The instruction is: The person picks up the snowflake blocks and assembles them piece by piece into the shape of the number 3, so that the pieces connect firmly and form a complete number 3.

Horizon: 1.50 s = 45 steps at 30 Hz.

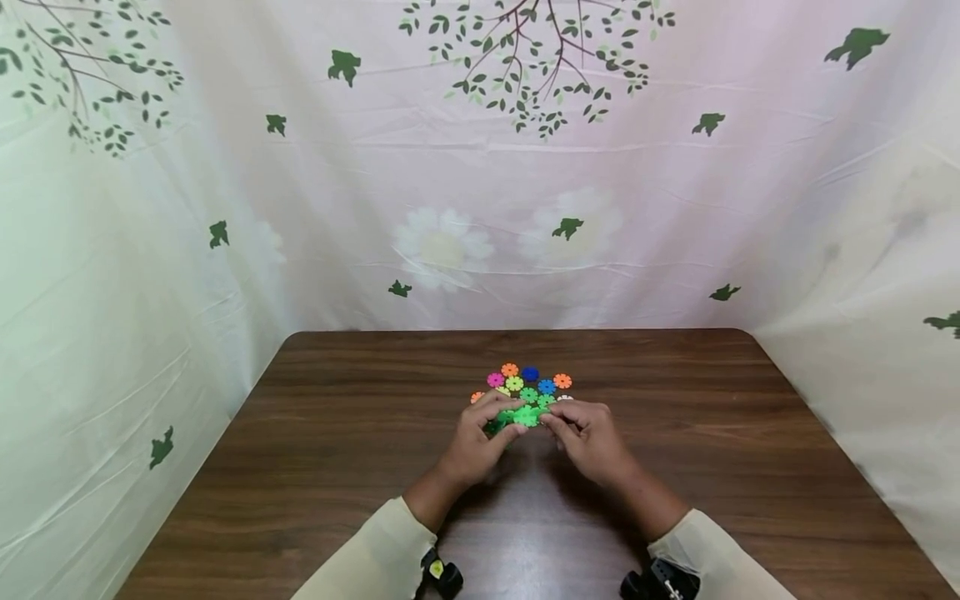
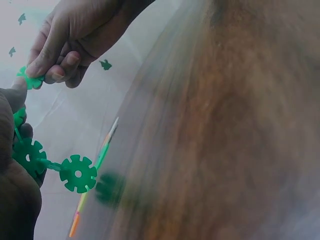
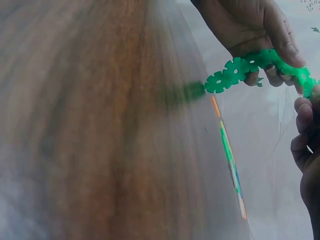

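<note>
My left hand [image 1: 474, 437] has hold of the chain [image 1: 527, 416]: thumb on one side, fingers curled against the other, gap closed down to the thickness of the piece. My right hand [image 1: 597, 439] pinches the end disc [image 2: 33, 81] between thumb and forefinger; its remaining fingers are bent and bear no load. The chain consists of green notched discs, each with a centre hole, slotted together, some turned edge-on to others.

The chain is off the table for most of its length, held in front of me between both hands. From the head view its long axis runs crosswise, left to right, with one end pointing to my right fingertips. The line is bowed, not straight: past my left fingers it slopes down, and the left end points at the table [image 1: 330, 483], close to its own green reflection. Contact there I cannot confirm.

Just beyond my hands, loose discs [image 1: 530, 374] lie flat on the table in a cluster: orange, pink, yellow, blue, green and white. Past the table's far edge hangs a pale cloth [image 1: 337, 183] printed with branches, leaves and white flowers.
</note>
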Available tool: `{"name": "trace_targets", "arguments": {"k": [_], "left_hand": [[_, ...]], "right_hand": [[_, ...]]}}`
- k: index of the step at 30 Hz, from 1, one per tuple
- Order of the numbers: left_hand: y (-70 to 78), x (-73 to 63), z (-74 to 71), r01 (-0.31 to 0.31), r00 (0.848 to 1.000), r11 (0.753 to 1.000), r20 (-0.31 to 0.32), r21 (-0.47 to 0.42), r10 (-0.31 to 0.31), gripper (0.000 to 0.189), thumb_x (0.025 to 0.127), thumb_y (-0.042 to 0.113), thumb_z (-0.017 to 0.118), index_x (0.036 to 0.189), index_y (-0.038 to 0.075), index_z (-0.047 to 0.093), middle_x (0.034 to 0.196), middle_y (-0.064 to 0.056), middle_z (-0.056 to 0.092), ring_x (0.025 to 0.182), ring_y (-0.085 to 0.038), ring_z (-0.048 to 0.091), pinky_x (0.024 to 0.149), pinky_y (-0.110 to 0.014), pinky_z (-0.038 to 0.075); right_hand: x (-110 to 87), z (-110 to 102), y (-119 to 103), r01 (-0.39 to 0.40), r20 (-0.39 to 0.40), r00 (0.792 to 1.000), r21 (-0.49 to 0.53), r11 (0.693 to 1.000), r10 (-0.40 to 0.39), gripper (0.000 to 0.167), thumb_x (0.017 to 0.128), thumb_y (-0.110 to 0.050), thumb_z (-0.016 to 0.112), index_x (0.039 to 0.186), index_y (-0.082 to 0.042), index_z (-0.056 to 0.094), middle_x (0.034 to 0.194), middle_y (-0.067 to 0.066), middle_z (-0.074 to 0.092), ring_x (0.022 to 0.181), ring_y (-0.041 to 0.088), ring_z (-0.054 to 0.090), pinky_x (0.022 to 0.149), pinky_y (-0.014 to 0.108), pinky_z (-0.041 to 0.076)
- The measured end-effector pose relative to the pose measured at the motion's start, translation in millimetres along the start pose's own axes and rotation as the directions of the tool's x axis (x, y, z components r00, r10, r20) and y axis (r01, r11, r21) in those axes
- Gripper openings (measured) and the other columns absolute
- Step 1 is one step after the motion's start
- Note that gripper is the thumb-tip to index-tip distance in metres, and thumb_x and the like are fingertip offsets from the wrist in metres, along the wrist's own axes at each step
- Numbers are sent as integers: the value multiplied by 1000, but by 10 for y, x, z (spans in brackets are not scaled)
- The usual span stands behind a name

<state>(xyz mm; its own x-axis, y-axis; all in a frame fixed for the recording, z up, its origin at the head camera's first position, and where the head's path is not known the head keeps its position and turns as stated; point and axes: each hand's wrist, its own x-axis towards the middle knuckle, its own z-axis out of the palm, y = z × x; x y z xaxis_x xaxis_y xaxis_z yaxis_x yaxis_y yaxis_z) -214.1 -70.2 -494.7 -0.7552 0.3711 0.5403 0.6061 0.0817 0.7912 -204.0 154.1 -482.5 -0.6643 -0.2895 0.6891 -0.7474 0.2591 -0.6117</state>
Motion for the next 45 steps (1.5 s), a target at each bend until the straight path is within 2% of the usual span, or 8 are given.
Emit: {"name": "trace_targets", "arguments": {"k": [9,14,18,21,28,33,37,45], "left_hand": [[-42,33,-28,-102,995,994,-18,29,103,36,98,-3,78,134,-5,73,125,-21,74,113,-26,70,95,-28,59],[-48,50,-43,-80,996,997,-44,9,81,36,98,-2,78,133,-7,73,126,-23,76,116,-28,72,97,-28,60],[-69,39,-74,-37,995,999,-91,18,39,32,99,-2,77,131,-6,75,127,-25,76,119,-32,71,102,-28,57],[-84,46,-93,-26,993,999,-112,26,29,33,99,-1,76,132,-3,75,126,-25,75,118,-29,70,103,-28,56],[-99,61,-117,-46,991,999,-124,9,47,34,103,-3,71,137,-2,71,127,-22,72,119,-29,68,106,-26,53],[-79,53,-119,-18,990,1000,-138,-13,16,33,104,-2,70,136,-2,70,132,-26,69,125,-31,66,107,-22,52],[-71,64,-110,-1,992,999,-126,-46,-5,36,106,-1,67,142,-5,65,137,-26,67,126,-24,64,104,-19,53],[-94,73,-84,-58,986,998,-157,-28,52,35,105,-3,67,140,-7,67,132,-23,68,121,-20,64,100,-22,54]], "right_hand": [[22,11,-42,-22,17,1000,-36,999,22,22,98,12,70,94,-8,76,68,3,62,59,4,55,54,17,48],[58,7,-16,-131,56,990,-37,991,133,14,99,5,73,107,-5,80,75,12,69,64,6,59,57,21,52],[114,16,53,-203,96,973,-76,976,210,24,96,3,78,121,0,79,85,10,75,70,8,62,61,24,53],[160,33,127,-230,98,965,-125,965,243,28,94,1,82,121,-1,79,91,6,75,75,10,62,64,25,53],[170,72,285,-304,31,950,-120,945,309,30,91,0,87,119,-5,80,118,14,77,108,34,71,87,52,59],[99,93,374,-326,8,943,-175,929,333,29,91,-4,88,119,-5,80,127,19,73,125,38,62,101,63,53],[56,103,441,-319,22,942,-251,914,335,29,91,-7,88,119,-4,81,131,20,70,132,42,54,106,65,37],[24,92,519,-325,104,916,-378,867,388,30,94,-22,89,121,-12,82,149,18,61,150,48,35,111,79,18]]}}
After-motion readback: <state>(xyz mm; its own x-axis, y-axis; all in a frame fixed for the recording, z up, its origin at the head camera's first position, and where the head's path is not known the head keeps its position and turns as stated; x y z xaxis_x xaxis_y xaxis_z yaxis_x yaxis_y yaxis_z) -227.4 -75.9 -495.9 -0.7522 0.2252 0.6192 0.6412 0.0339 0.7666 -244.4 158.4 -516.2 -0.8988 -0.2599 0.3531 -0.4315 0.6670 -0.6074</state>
